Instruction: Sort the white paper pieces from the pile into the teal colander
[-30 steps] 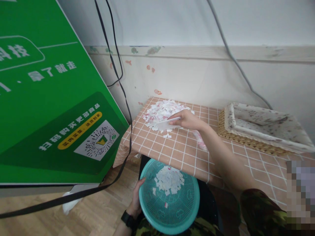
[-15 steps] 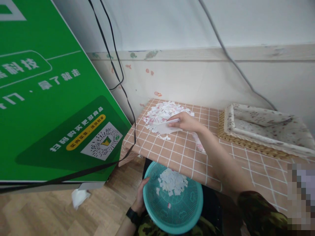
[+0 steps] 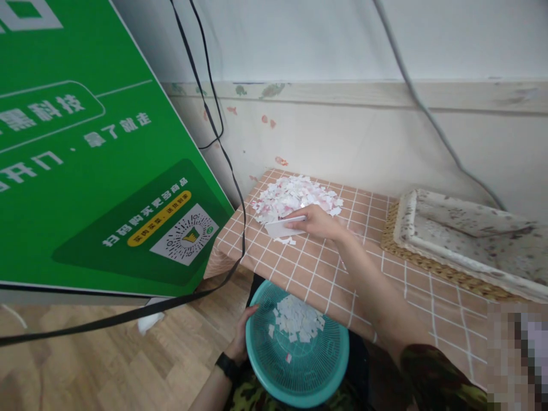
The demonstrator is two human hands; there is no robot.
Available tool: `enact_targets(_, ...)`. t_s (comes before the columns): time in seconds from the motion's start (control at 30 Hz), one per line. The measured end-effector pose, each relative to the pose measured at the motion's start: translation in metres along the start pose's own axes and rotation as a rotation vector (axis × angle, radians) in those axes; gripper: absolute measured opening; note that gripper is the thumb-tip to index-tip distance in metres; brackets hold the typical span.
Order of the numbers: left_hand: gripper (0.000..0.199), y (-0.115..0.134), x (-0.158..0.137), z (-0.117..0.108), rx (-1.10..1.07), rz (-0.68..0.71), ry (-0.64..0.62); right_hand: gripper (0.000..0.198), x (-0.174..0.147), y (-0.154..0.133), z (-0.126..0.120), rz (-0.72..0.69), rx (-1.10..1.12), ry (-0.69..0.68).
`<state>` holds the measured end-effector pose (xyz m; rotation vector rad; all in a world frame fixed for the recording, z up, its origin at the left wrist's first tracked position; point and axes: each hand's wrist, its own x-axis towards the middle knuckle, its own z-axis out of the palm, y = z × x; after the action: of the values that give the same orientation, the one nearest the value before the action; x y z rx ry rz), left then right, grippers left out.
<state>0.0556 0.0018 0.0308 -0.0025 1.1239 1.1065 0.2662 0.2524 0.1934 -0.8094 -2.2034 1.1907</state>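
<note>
My right hand (image 3: pixel 314 221) is closed on a flat white card-like scraper (image 3: pixel 278 229), its edge down on the tablecloth (image 3: pixel 312 268). It stands at the near side of a pile of small paper scraps (image 3: pixel 295 194), white with some pink. A few loose scraps (image 3: pixel 286 241) lie in front of it. Below the table edge, my left hand (image 3: pixel 245 328) grips the left rim of a teal plastic basket (image 3: pixel 329 371) on my lap. Inside the basket is a smaller heap of white paper scraps (image 3: pixel 299 319). The fingers under the rim are hidden.
A wicker basket with a floral cloth lining (image 3: pixel 454 240) stands on the table at the right. On the left rises a big green sign panel (image 3: pixel 107 200), with a black strap (image 3: pixel 214 291) crossing low in front. A white crumpled item (image 3: pixel 149 321) lies on the floor.
My right hand has shifted slightly left and toward me with the scraper, which now stands more upright at the pile's near edge. My left hand still holds the basket. The view has turned slightly.
</note>
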Motion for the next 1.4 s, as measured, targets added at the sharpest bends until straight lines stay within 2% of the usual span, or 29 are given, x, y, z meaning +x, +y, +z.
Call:
enact_targets(0.1,0.022,-0.002,0.001,0.004,-0.003,0.013,0.013,0.028,-0.004,-0.003,-0.008,0.036,-0.003,-0.011)
enact_targets(0.27,0.022,0.002,0.004,0.004,0.004,0.011,0.035,0.030,-0.018,-0.007,-0.037,0.083,-0.062,0.133)
enact_targets(0.37,0.019,0.008,0.008,-0.001,0.017,0.024,0.056,0.027,-0.022,-0.007,-0.045,0.100,-0.115,0.126)
enact_targets(0.53,0.021,0.017,0.011,-0.008,0.016,0.034,0.089,0.026,-0.021,-0.006,-0.046,0.117,-0.149,0.079)
enact_targets(0.7,0.021,0.021,0.010,-0.007,-0.032,0.001,0.086,0.026,-0.020,-0.005,-0.045,0.133,-0.187,0.107)
enact_targets(0.87,0.024,0.022,0.010,-0.004,0.001,-0.088,-0.008,0.026,-0.014,-0.009,-0.035,0.080,-0.159,0.036)
enact_targets(1.03,0.026,0.016,0.013,0.000,0.029,-0.170,-0.118,0.028,-0.017,-0.015,-0.035,0.102,-0.174,0.104)
enact_targets(1.1,0.026,0.012,0.015,0.002,0.027,-0.159,-0.138,0.027,-0.018,-0.016,-0.034,0.086,-0.185,0.081)
enact_targets(1.4,0.020,0.005,0.010,0.009,0.000,-0.083,-0.048,0.026,-0.014,-0.015,-0.026,0.061,-0.137,-0.009)
